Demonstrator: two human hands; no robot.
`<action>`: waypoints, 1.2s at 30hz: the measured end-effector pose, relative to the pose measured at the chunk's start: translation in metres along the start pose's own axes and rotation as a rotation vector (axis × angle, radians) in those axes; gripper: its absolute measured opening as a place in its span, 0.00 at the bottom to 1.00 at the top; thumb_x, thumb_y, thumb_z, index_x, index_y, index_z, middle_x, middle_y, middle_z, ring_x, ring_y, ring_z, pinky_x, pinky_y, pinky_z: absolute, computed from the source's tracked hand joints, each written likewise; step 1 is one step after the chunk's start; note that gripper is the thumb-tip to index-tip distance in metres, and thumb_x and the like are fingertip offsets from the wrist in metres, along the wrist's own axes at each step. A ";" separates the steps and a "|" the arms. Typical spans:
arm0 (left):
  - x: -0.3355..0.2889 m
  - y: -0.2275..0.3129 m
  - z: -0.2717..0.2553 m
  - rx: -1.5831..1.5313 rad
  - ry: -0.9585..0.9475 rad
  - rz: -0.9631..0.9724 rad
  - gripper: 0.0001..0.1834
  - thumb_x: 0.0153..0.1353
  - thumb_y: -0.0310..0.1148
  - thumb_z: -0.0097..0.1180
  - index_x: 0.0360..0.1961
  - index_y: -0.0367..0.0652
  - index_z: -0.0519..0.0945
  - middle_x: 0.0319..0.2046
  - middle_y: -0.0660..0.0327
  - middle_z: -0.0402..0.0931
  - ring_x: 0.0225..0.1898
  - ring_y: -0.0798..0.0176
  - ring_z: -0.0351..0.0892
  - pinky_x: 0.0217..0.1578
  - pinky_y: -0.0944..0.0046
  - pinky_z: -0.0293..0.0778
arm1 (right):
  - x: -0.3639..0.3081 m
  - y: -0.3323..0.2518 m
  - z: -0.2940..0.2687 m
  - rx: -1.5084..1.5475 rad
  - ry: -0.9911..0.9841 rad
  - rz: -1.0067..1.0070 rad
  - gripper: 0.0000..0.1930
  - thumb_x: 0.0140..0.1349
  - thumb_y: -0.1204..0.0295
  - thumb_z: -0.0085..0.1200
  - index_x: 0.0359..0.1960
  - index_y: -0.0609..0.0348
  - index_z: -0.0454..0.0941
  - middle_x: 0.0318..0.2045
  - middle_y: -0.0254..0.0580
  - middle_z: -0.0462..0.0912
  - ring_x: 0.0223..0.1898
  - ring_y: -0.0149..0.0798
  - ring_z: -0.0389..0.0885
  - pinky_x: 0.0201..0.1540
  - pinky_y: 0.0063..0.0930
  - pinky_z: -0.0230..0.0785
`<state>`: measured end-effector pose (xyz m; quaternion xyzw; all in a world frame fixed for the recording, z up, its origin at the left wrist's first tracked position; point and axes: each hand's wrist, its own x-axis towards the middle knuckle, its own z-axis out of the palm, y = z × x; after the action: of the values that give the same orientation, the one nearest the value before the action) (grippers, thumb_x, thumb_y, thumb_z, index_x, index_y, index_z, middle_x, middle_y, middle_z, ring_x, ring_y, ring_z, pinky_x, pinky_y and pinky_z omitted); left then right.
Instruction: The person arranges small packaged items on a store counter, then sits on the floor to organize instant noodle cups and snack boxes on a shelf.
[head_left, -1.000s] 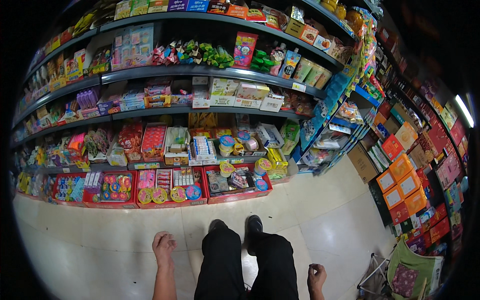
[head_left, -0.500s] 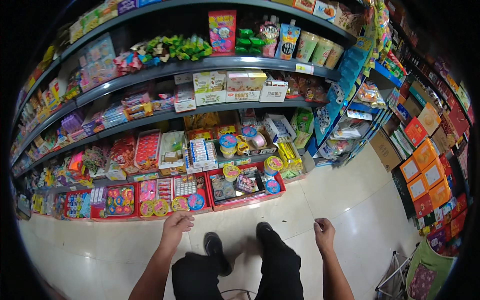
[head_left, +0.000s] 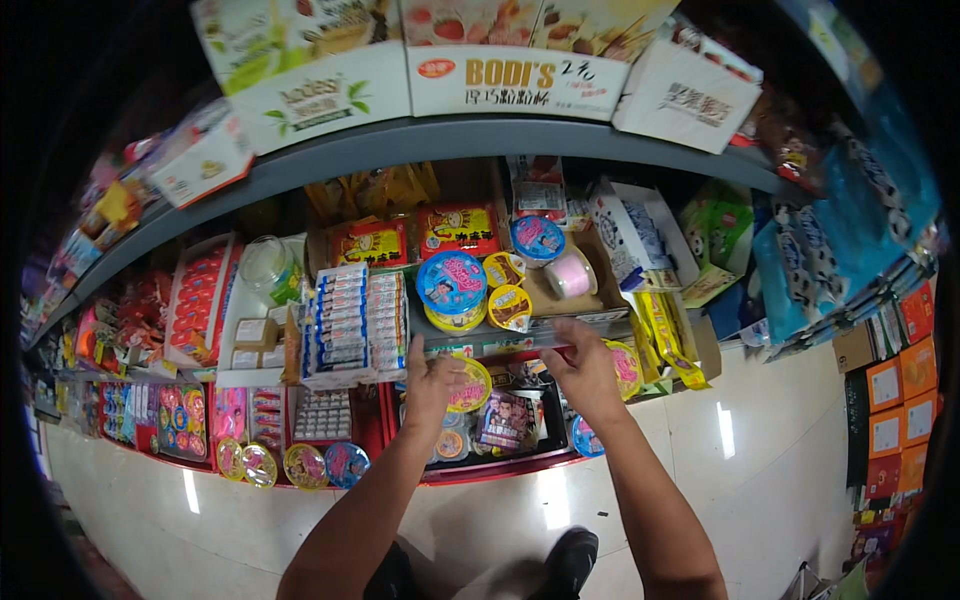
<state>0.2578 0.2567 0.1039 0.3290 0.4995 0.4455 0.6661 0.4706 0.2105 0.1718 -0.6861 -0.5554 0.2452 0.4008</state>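
Note:
Both my arms reach forward over a red display box (head_left: 480, 476) at the foot of the shelf. My left hand (head_left: 428, 388) is open, its fingers at the edge of a yellow-lidded round tub (head_left: 470, 384); whether they touch it I cannot tell. My right hand (head_left: 582, 378), also open with thumb and fingers apart, is beside another yellow-lidded tub (head_left: 626, 370). Between the hands lie dark printed packets (head_left: 506, 420). Just beyond, a blue-lidded tub (head_left: 452, 282) is stacked on a yellow one (head_left: 456, 318), next to small yellow-lidded cups (head_left: 510, 308).
A grey shelf edge (head_left: 500, 136) with snack boxes overhangs the low shelf. Left stands a box of wrapped sticks (head_left: 352, 326); right, yellow packets (head_left: 668, 336) and a white carton (head_left: 632, 240). A pink-filled jar (head_left: 571, 274) lies in a brown tray. Orange boxes (head_left: 888, 390) are stacked far right.
The view has come much closer to the lower shelf. My hands have moved from above the floor, wide apart, to over the red box, closer together, and their fingers have opened.

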 end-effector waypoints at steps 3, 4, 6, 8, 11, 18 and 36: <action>0.034 -0.005 0.005 -0.050 0.122 -0.057 0.36 0.70 0.35 0.44 0.73 0.41 0.42 0.36 0.53 0.78 0.30 0.64 0.78 0.32 0.65 0.77 | 0.034 0.000 0.024 -0.041 -0.005 -0.130 0.28 0.50 0.72 0.64 0.54 0.65 0.71 0.52 0.59 0.75 0.55 0.57 0.73 0.58 0.40 0.66; 0.035 -0.006 0.008 -0.026 0.143 -0.033 0.33 0.70 0.35 0.44 0.72 0.42 0.46 0.37 0.53 0.78 0.30 0.64 0.78 0.31 0.66 0.77 | 0.039 -0.004 0.028 -0.112 -0.076 -0.115 0.34 0.48 0.72 0.65 0.59 0.63 0.66 0.58 0.60 0.69 0.60 0.59 0.67 0.63 0.41 0.62; 0.049 -0.005 0.013 -0.093 0.099 -0.015 0.37 0.69 0.37 0.47 0.71 0.41 0.43 0.33 0.51 0.79 0.26 0.63 0.79 0.23 0.68 0.74 | 0.051 -0.003 0.038 -0.186 -0.135 -0.117 0.39 0.46 0.71 0.67 0.62 0.62 0.62 0.61 0.61 0.65 0.62 0.60 0.64 0.64 0.42 0.62; 0.059 -0.001 0.016 -0.094 0.125 -0.012 0.33 0.68 0.34 0.49 0.69 0.41 0.50 0.33 0.51 0.79 0.25 0.63 0.80 0.23 0.66 0.76 | 0.056 -0.004 0.047 -0.220 -0.188 -0.097 0.40 0.45 0.72 0.67 0.62 0.61 0.61 0.62 0.61 0.64 0.62 0.60 0.64 0.64 0.43 0.62; 0.073 0.005 0.018 0.052 0.168 -0.012 0.21 0.65 0.24 0.49 0.59 0.39 0.63 0.32 0.55 0.78 0.25 0.65 0.79 0.19 0.69 0.74 | 0.066 -0.012 0.052 -0.336 -0.128 -0.094 0.34 0.46 0.70 0.66 0.56 0.61 0.65 0.51 0.58 0.71 0.53 0.58 0.70 0.57 0.44 0.67; 0.076 -0.005 0.006 -0.214 0.137 0.146 0.20 0.62 0.21 0.43 0.57 0.42 0.63 0.25 0.62 0.71 0.18 0.69 0.69 0.16 0.68 0.69 | 0.075 -0.010 0.061 -0.419 -0.005 -0.205 0.30 0.43 0.63 0.70 0.46 0.61 0.70 0.37 0.48 0.79 0.44 0.53 0.75 0.50 0.41 0.69; 0.049 0.006 0.009 0.202 0.090 0.072 0.38 0.63 0.29 0.49 0.70 0.50 0.45 0.39 0.52 0.75 0.25 0.61 0.79 0.28 0.59 0.80 | 0.117 0.061 -0.002 -0.461 0.366 -0.026 0.14 0.51 0.68 0.65 0.37 0.59 0.78 0.34 0.49 0.80 0.39 0.54 0.78 0.42 0.45 0.73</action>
<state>0.2695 0.3049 0.0936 0.3918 0.5591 0.4308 0.5902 0.5369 0.3185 0.1355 -0.7845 -0.5238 -0.0205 0.3313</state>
